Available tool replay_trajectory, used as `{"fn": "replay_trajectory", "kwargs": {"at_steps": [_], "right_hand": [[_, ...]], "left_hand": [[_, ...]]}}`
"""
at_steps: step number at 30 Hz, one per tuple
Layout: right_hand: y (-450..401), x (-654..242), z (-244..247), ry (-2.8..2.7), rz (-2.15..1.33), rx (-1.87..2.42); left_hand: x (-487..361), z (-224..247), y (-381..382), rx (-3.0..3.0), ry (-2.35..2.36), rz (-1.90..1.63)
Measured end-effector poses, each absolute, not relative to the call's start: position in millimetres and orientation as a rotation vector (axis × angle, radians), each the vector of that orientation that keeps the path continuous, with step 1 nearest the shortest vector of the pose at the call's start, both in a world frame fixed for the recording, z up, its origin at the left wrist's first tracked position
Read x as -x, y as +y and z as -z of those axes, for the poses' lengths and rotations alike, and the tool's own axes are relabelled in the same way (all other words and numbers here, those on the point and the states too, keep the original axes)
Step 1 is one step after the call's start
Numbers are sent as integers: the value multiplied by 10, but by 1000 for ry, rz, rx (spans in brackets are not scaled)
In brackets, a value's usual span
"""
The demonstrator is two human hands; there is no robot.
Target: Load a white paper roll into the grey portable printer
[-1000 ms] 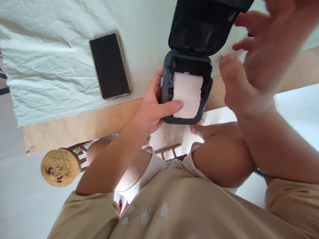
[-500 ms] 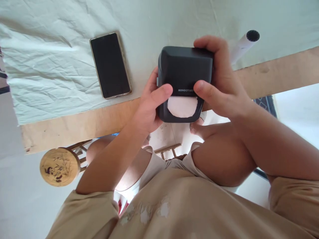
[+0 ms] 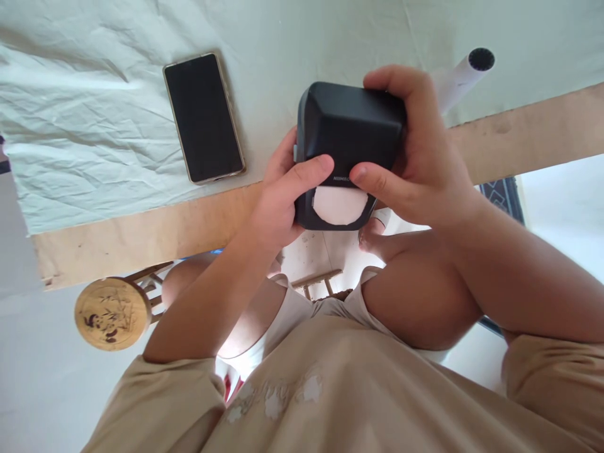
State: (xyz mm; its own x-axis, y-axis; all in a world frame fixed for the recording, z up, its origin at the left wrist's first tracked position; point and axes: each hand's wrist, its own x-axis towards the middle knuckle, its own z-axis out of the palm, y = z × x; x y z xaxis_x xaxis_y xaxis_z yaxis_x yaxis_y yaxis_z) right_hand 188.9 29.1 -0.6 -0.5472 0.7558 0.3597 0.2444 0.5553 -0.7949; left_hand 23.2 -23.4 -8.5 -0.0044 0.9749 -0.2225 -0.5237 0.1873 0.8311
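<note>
Between my two hands is a black label printer (image 3: 353, 132) with light lettering on its top, held up in front of the table edge. A white rounded label (image 3: 340, 205) shows at its near end. My left hand (image 3: 290, 192) grips the left side, thumb on top and the other fingers around the side, partly hidden. My right hand (image 3: 419, 148) holds the right side, with its thumb on the top near the lettering and its index finger over the far corner.
A phone (image 3: 204, 118) with a dark screen lies on the pale green cloth (image 3: 85, 126) to the left. At the right is a white tube (image 3: 460, 80) with a dark open end. The table's bare wooden edge (image 3: 141, 233) runs in front of me. A round wooden stool (image 3: 112, 313) stands lower left.
The label printer has tilted slightly, showing more of its far face. My right thumb has slid left across its top, over part of the lettering. The view has shifted a little.
</note>
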Motion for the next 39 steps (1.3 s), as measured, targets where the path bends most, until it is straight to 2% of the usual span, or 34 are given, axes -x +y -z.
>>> {"fn": "replay_trajectory", "kwargs": {"at_steps": [6,14,20,39], "right_hand": [[309,-1892,-18,-2102,-955,856],[330,-1906,61,-2070,-1024,872],[328,-1920,22,-2083,-916,897],[333,-1931,-30,-2077,-1043,858]], "left_hand": [[-159,191,-206,-635,713,-1298],[-258,95,-204,-502,744,-1310],[-237,158,-193,-502,834,-1305],[-218,181,-215,-467,810,-1310]]}}
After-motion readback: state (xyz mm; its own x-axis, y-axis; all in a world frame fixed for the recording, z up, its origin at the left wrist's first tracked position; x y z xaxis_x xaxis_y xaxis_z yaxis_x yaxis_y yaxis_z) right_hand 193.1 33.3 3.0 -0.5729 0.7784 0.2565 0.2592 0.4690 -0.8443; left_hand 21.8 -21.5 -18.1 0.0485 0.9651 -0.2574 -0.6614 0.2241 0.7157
